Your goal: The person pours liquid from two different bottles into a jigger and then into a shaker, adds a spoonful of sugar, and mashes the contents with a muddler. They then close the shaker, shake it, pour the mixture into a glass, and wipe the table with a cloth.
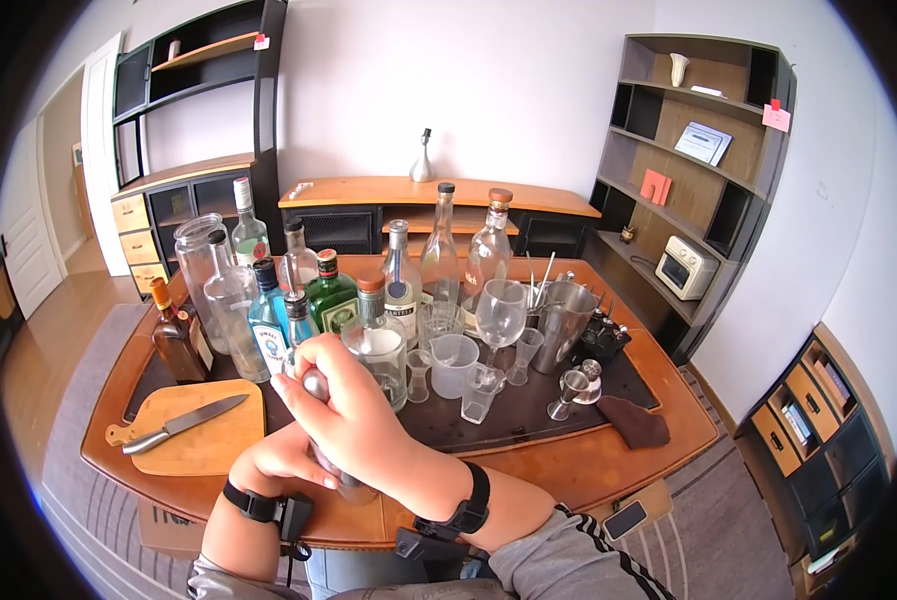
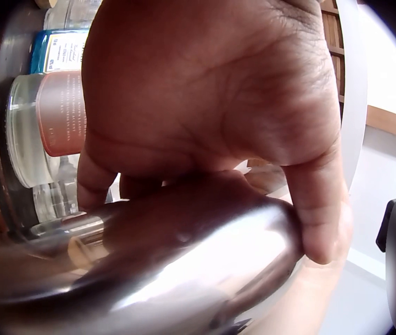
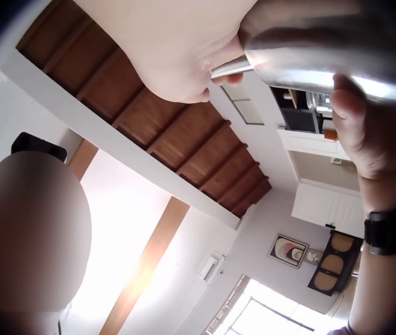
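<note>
Both hands hold a shiny metal shaker (image 1: 315, 385) above the table's near edge. Around its upper part curls the right hand (image 1: 358, 405), thumb along the near side. Lower down, the left hand (image 1: 278, 458) grips its body from the left. The left wrist view shows the left hand (image 2: 212, 91) with fingers and thumb spread round the curved metal shaker (image 2: 184, 258). Seen from the right wrist, the right hand (image 3: 177, 42) is at one end of the shaker (image 3: 302, 59) and the left hand (image 3: 386, 136) clasps its side; some fingertips are hidden.
Behind the hands stand several bottles (image 1: 333, 295), a wine glass (image 1: 501, 312), a plastic measuring cup (image 1: 454, 366) and a metal tin (image 1: 566, 325). A knife (image 1: 193, 420) lies on a cutting board (image 1: 238, 450) at left. Right are jiggers (image 1: 566, 393) and a dark cloth (image 1: 633, 422).
</note>
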### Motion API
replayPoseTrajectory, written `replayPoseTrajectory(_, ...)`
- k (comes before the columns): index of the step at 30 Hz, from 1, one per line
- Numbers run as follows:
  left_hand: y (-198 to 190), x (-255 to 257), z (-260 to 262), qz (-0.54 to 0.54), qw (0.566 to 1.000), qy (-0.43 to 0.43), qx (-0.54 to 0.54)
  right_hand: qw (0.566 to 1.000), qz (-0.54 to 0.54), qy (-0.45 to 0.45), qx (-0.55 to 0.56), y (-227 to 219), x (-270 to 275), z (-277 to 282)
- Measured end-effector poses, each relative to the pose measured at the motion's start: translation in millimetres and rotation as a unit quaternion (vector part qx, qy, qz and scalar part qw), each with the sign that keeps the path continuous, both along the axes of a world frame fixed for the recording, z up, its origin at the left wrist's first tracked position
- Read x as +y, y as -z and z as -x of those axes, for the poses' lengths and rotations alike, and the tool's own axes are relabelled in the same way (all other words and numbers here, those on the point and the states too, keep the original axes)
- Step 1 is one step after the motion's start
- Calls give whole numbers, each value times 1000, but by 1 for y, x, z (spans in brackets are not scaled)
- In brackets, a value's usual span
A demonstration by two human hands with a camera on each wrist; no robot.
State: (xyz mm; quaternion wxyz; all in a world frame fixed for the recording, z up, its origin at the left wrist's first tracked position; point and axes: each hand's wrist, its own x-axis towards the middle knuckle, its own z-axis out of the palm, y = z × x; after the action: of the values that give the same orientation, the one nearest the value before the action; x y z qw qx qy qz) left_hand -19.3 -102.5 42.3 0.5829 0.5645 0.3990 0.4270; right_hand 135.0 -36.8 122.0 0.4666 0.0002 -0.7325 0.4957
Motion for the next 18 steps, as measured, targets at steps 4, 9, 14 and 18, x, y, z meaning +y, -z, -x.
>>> replayPoseTrajectory(4, 10, 4, 6, -55, 998, 34, 15, 1000, -10, -16, -18, 1, 1, 1)
replayPoseTrajectory(9, -7, -4, -11, -20, 998, 12, -57, 999, 26, -46, -9, 0, 2, 0)
replayPoseTrajectory(14, -14, -2, -15, -10, 998, 22, -61, 998, -26, -11, 60, -9, 5, -12)
replayPoseTrajectory(18, -26, -2, -25, -12, 997, 19, -74, 989, -45, -10, 141, -28, 10, -41)
